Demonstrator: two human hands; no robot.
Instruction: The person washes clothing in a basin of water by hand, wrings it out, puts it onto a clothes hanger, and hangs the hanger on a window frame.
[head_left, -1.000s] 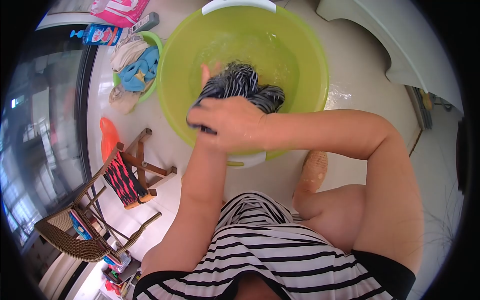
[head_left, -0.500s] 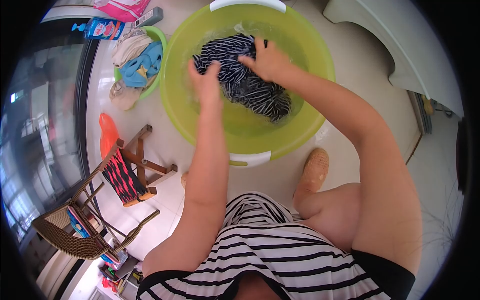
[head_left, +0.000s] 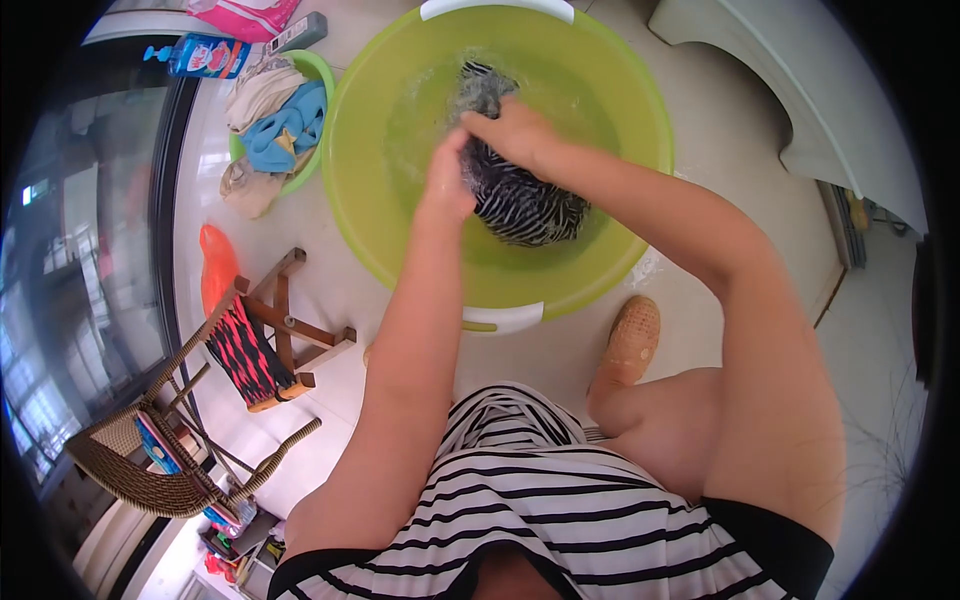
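A black-and-white striped garment [head_left: 530,208] lies bunched and wet in the water of a large green basin [head_left: 345,170]. My right hand [head_left: 515,130] is closed on the upper part of the cloth, its fingers partly hidden by the folds. Close against it, my left hand [head_left: 450,180] grips the garment's left edge, slightly blurred. Foam and splashing water surround the upper end of the cloth, while the larger bundle hangs below and to the right of my hands.
A small green basin [head_left: 326,75] of clothes stands at left, near a blue detergent bottle [head_left: 208,57]. A folding stool [head_left: 252,360], an orange bag [head_left: 216,270] and a wicker chair [head_left: 140,460] are nearer. A white fixture [head_left: 800,70] stands at right.
My hands have come together near the basin's middle, the left moving right and down. The spread garment is now gathered into a tighter bundle, with more splashing around it.
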